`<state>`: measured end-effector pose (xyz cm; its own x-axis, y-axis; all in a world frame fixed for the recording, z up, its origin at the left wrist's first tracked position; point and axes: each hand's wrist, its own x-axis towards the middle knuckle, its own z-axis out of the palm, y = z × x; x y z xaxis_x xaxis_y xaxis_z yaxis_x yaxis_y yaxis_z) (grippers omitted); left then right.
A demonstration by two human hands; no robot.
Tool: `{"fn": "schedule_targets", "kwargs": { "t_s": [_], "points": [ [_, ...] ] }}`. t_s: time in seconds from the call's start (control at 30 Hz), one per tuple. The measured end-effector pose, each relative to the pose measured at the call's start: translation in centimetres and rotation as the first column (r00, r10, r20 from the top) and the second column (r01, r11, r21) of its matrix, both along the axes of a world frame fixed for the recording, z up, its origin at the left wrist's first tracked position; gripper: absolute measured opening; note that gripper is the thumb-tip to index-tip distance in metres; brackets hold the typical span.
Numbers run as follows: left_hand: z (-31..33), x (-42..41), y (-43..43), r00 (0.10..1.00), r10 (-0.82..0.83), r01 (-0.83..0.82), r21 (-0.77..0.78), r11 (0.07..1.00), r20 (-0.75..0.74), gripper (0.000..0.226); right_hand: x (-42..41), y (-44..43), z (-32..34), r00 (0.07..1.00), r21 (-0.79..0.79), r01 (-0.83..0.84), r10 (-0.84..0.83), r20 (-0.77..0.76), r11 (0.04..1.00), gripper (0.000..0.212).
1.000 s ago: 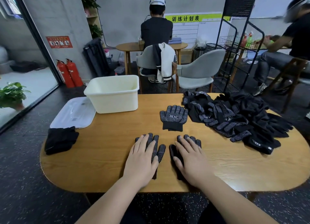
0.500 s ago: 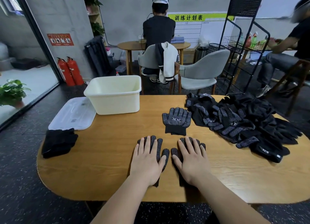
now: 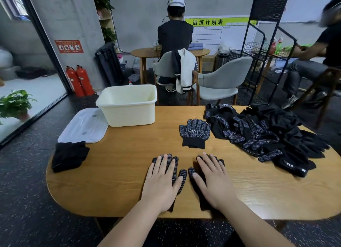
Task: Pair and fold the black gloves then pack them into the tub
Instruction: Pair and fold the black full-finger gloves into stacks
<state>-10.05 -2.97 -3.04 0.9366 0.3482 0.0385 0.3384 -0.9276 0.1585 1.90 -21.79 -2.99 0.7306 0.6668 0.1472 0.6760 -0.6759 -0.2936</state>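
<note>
Bench (image 3: 118, 172): oval, wood top

Glove heap (image 3: 267, 136): at 2 o'clock on the bench, loose black gloves with white grip dots. Palm logos and one cuff mark are too small to read

Tub (image 3: 129, 113): at 11 o'clock, cream plastic, open top, no label visible

Wall board (image 3: 207, 22): far at 12 o'clock, yellow-green header reads "训练计划表"

Lid (image 3: 83, 126): at 10 o'clock, just beside the tub, its small stickers unreadable

Black stack (image 3: 69, 156): at 9 o'clock by the bench edge

Stacked pair (image 3: 195, 134): mid-bench, dotted palm up with a white logo, fingers to 12 o'clock, cuff to 6

Left glove (image 3: 181, 174), right glove (image 3: 191, 171): at 6 o'clock, side by side and apart, long axes 12 to 6, fingers to 12, thumbs inward

Left hand (image 3: 162, 184), right hand (image 3: 214, 184): each flat on its own glove, fingers straight and slightly spread, gripping nothing
</note>
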Motion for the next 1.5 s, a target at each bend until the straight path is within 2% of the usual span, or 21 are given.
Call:
{"fn": "schedule_targets", "kwargs": {
  "t_s": [0.1, 0.17, 0.23, 0.33, 0.5, 0.57, 0.63, 0.7, 0.8, 0.93, 1.17, 1.4, 1.5],
  "points": [
    [0.4, -0.8, 0.3, 0.968, 0.014, 0.025, -0.15, 0.988, 0.251, 0.067, -0.3, -1.6, 0.7, 0.994, 0.392, 0.031, 0.011, -0.106, 0.919, 0.048],
    [0.5, -1.8, 0.7, 0.947, -0.014, 0.112, -0.29, 0.951, 0.321, 0.061, -0.5, -3.0, 0.7, 0.998, 0.47, 0.0, 0.03, -0.055, 0.883, 0.034],
    [0.3, -2.9, 1.2, 0.957, -0.119, 0.2, -0.304, 0.932, 0.265, 0.053, -0.8, -4.1, 0.3, 0.997, 0.404, -0.071, 0.065, 0.028, 0.912, 0.028],
    [0.0, -3.9, 1.5, 0.961, -0.226, 0.257, -0.212, 0.943, 0.16, 0.049, -1.2, -4.3, -0.4, 0.988, 0.252, -0.13, 0.104, 0.114, 0.959, 0.028],
    [-0.1, -3.9, 0.8, 0.957, -0.195, 0.235, -0.185, 0.954, 0.214, 0.048, -1.5, -4.0, -0.2, 0.984, 0.26, -0.166, 0.143, 0.104, 0.951, 0.034],
    [-0.4, -4.3, 0.8, 0.936, -0.182, 0.239, -0.162, 0.958, 0.3, 0.042, -1.7, -4.5, -0.1, 0.979, 0.303, -0.196, 0.172, 0.107, 0.932, 0.029],
    [-0.7, -4.7, 0.9, 0.912, -0.169, 0.237, -0.143, 0.961, 0.375, 0.033, -2.0, -4.7, -0.2, 0.965, 0.282, -0.249, 0.211, 0.157, 0.926, 0.022],
    [-0.8, -4.8, 1.0, 0.91, -0.162, 0.222, -0.119, 0.968, 0.382, 0.028, -2.2, -4.6, -0.3, 0.95, 0.214, -0.287, 0.248, 0.191, 0.934, 0.021],
    [-0.5, -4.4, 0.8, 0.93, -0.138, 0.184, -0.106, 0.977, 0.342, 0.031, -2.2, -4.4, -0.4, 0.955, 0.165, -0.258, 0.226, 0.193, 0.952, 0.026],
    [0.2, -3.2, 0.1, 0.952, -0.06, 0.11, -0.153, 0.982, 0.299, 0.031, -2.2, -4.3, -0.2, 0.954, 0.147, -0.25, 0.219, 0.203, 0.957, 0.03],
    [-1.2, -3.3, -1.3, 0.893, 0.058, 0.017, -0.163, 0.987, 0.446, 0.011, -2.4, -4.3, -0.1, 0.954, 0.161, -0.256, 0.222, 0.201, 0.953, 0.029],
    [-0.9, -3.7, -1.0, 0.859, 0.082, 0.047, -0.238, 0.97, 0.505, 0.01, -2.8, -3.8, 0.3, 0.949, 0.153, -0.239, 0.197, 0.247, 0.959, 0.033],
    [-0.6, -3.8, -0.8, 0.849, 0.129, 0.041, -0.308, 0.951, 0.513, 0.009, -4.0, -2.5, 0.5, 0.967, 0.182, -0.2, 0.164, 0.194, 0.963, 0.044]
  ]
}}
